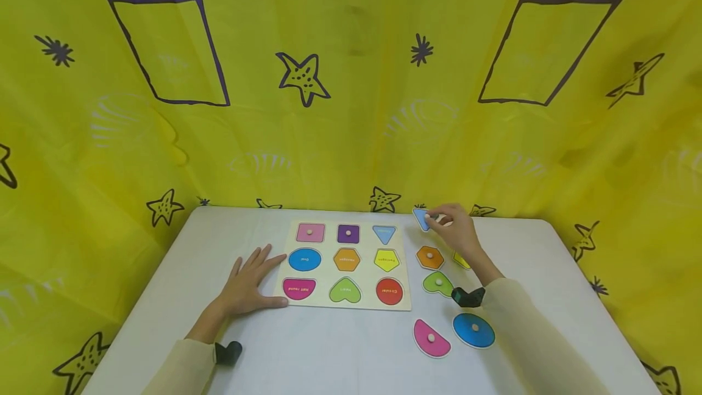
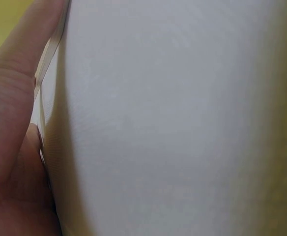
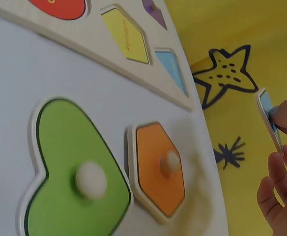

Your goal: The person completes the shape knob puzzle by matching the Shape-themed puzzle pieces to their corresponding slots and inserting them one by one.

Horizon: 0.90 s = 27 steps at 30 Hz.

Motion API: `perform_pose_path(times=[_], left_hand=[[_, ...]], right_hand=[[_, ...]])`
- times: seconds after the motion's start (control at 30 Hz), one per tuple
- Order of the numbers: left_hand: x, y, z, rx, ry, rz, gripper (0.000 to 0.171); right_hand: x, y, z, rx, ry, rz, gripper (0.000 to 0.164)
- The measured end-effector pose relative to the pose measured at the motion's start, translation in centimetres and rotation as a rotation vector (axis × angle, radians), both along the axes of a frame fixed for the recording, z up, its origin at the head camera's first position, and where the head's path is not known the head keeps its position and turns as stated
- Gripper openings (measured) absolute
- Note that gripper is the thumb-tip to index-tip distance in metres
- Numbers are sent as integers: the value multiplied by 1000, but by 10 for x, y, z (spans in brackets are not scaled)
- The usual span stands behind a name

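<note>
My left hand [image 1: 249,285] lies on the table with fingers spread, its fingertips and thumb touching the left edge of the wooden shape board [image 1: 367,261]. A light blue triangle piece [image 1: 420,219] is pinched by its knob in my right hand [image 1: 460,233], just past the board's far right corner. The right wrist view shows this triangle piece [image 3: 267,110] raised and tilted. On the board, a pink rectangle piece [image 1: 310,233] and a purple square piece [image 1: 348,234] sit in their slots. The triangle slot [image 1: 384,234] shows its printed blue bottom.
Right of the board lie an orange hexagon [image 1: 430,257], a green heart [image 1: 438,283], a yellow piece [image 1: 462,260] partly behind the right arm, a pink half round [image 1: 431,339] and a blue oval [image 1: 474,330]. A yellow patterned curtain [image 1: 351,139] borders the white table [image 1: 329,352].
</note>
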State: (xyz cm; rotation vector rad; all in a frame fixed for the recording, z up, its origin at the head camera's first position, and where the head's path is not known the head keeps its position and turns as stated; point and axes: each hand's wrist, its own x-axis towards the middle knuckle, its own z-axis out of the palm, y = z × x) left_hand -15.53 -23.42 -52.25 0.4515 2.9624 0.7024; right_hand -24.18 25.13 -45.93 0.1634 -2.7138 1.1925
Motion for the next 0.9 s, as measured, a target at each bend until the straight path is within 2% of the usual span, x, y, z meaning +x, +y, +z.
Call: perform_pose_path(times=[0.2,0.5,0.9], left_hand=[[2,0,1,10,-4,-4,101],[1,1,4,12,-5,-1,101],[-2,1,1,-11,-16,9,103]], right_hand=[[-6,-25,-2,-28,-44,17,23],[-20,-48,-16,-51,-72,51,23],[-24,-70,-36,-64,-132,57,18]])
